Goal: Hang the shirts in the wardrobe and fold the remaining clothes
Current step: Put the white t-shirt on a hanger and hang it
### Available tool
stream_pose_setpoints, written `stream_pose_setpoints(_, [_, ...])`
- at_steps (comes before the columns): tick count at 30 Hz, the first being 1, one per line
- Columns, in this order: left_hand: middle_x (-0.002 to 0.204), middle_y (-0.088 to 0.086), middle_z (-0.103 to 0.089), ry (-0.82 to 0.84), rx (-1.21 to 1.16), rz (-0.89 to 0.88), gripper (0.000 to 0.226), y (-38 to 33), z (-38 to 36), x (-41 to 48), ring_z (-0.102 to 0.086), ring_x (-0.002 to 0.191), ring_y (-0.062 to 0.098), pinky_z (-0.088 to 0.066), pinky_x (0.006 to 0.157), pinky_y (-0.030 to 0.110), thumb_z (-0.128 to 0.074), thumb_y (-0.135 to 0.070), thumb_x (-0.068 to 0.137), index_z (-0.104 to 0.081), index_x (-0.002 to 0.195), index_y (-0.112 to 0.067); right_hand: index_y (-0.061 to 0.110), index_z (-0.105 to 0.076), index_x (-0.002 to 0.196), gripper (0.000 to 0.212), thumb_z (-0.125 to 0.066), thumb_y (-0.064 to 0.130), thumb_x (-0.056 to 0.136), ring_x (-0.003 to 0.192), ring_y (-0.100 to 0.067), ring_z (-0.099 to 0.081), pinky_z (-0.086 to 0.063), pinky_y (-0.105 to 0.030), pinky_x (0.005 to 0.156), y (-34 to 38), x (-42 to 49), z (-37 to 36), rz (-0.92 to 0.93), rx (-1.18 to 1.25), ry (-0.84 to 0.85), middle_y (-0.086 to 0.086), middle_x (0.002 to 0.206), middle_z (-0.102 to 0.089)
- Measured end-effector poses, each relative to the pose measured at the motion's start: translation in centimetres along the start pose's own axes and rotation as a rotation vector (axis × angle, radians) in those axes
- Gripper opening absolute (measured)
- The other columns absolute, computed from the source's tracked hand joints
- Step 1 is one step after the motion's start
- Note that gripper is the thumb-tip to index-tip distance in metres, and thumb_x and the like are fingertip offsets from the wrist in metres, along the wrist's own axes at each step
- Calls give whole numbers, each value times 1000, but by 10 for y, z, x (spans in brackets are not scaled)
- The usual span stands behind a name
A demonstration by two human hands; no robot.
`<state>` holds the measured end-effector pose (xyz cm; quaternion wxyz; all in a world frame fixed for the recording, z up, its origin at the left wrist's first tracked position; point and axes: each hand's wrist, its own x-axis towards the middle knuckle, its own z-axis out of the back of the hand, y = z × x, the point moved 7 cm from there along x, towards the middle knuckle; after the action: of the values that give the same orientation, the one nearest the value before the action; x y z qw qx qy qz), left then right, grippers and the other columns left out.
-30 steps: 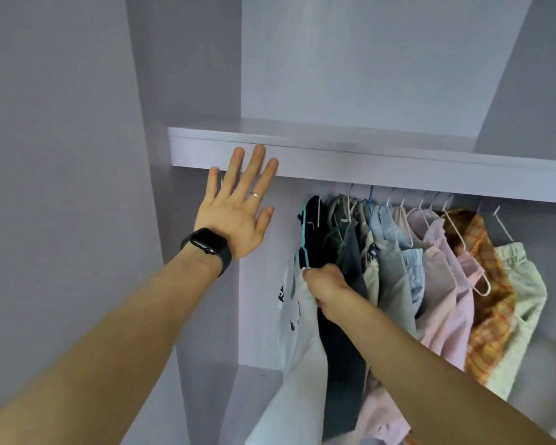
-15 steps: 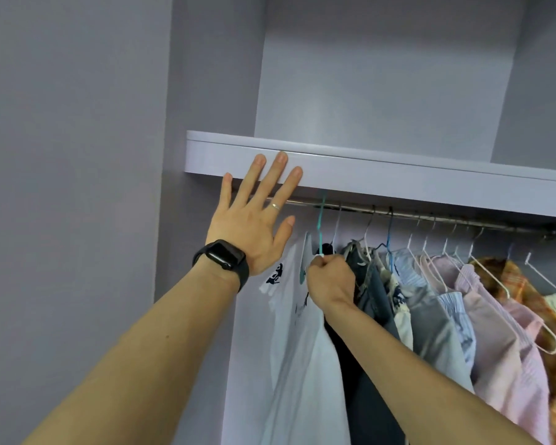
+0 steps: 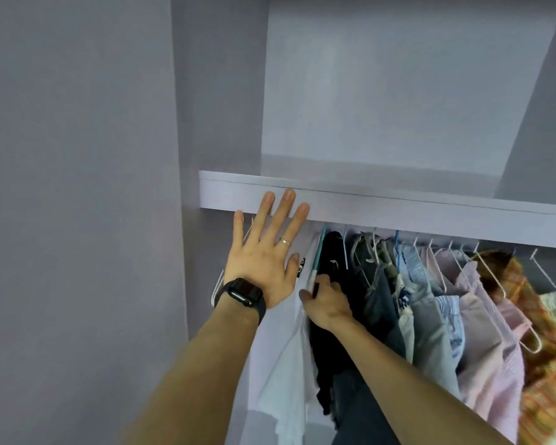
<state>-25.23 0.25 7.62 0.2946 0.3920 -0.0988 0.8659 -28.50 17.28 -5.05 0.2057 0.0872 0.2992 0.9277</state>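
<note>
The fingers [image 3: 284, 216] of the left hand [image 3: 260, 271] are straight and spread apart, holding nothing. From my feed their tips lie across the front edge of the wardrobe shelf [image 3: 398, 213], though I cannot tell whether they touch it. I see a black watch [image 3: 241, 292] on that wrist and a ring [image 3: 285, 242] on one finger. The right hand [image 3: 326, 303] is curled, thumb and fingers pinched on the neck of a teal hanger [image 3: 318, 252] that carries the white shirt [image 3: 286, 364]. That shirt hangs at the left end of the row, just beside a black shirt [image 3: 331, 261]. The hanger's hook runs up behind the shelf edge, so I cannot tell what it catches. Further right I see a light blue shirt [image 3: 430, 309], a pink shirt [image 3: 482, 332] and an orange plaid shirt [image 3: 527, 284] hanging close together.
</note>
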Motion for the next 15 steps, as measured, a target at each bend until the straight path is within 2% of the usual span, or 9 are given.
stream_pose_setpoints(4, [158,-5,39,185,35,80,97,-5,15,-2,31,148,24,9,119,63,-47,-33,91,28,152,-31,24,-42,140,56,-55,48,91,123,-34,-50,-47,-46,102,-5,-46,18,8,-114,185,-10,138,-45])
stream_pose_setpoints(8, [152,-5,47,479,39,218,99,-19,32,-14,31,148,26,10,119,61,-46,-24,93,36,148,-34,24,-50,140,48,-58,40,96,124,-25,-53,-46,-35,104,-8,-111,66,89,39,201,-6,138,-53])
stream_pose_setpoints(11, [163,-3,28,668,-37,274,87,-46,44,-37,23,151,28,11,119,60,-45,-28,97,20,155,-38,24,-54,138,42,-59,32,97,121,-21,-55,-44,-26,99,-6,-154,120,234,59,85,-3,135,-57])
stream_pose_setpoints(15, [167,-3,-9,695,-203,239,68,-110,58,-90,13,153,27,10,120,57,-44,-33,98,-13,159,-34,26,-64,128,32,-61,27,96,122,-19,-53,-41,-29,103,-31,-224,174,381,32,-128,5,128,-62])
